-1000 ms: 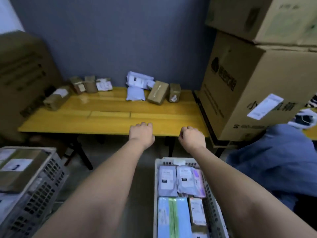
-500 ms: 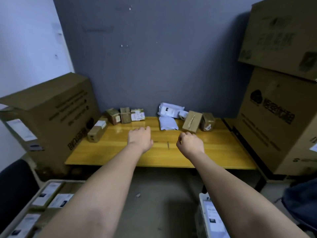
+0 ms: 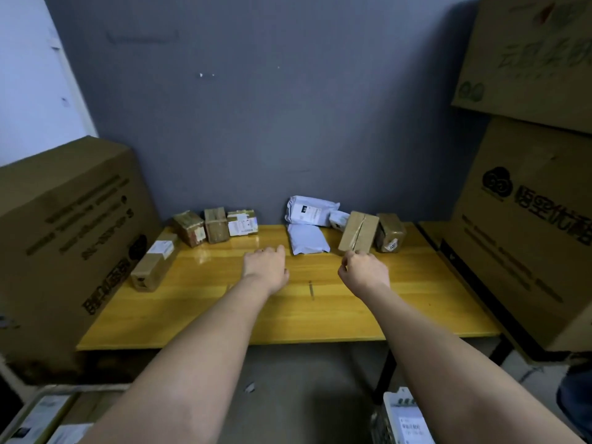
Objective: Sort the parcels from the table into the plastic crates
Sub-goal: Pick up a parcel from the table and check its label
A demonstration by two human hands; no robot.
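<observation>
A grey wall (image 3: 256, 123) backs the yellow wooden table (image 3: 320, 315), with big cartons (image 3: 64, 251) on both sides. Parcels (image 3: 307, 240) line the table's far edge. Over the table, the left hand (image 3: 266, 267) is relaxed and empty, the right hand (image 3: 365, 270) loosely curled and empty.

Yellow wooden bench (image 3: 368, 312) with glossy grain; brown cardboard parcels (image 3: 358, 232) taped in tan, some with white printed labels; pale grey-white poly mailers (image 3: 307, 240), one bearing a black-and-white label; dark slate-blue wall (image 3: 272, 107) with a few white specks; big brown cartons (image 3: 525, 225) printed in black characters and a cloud logo; white crate (image 3: 400, 411) rim
</observation>
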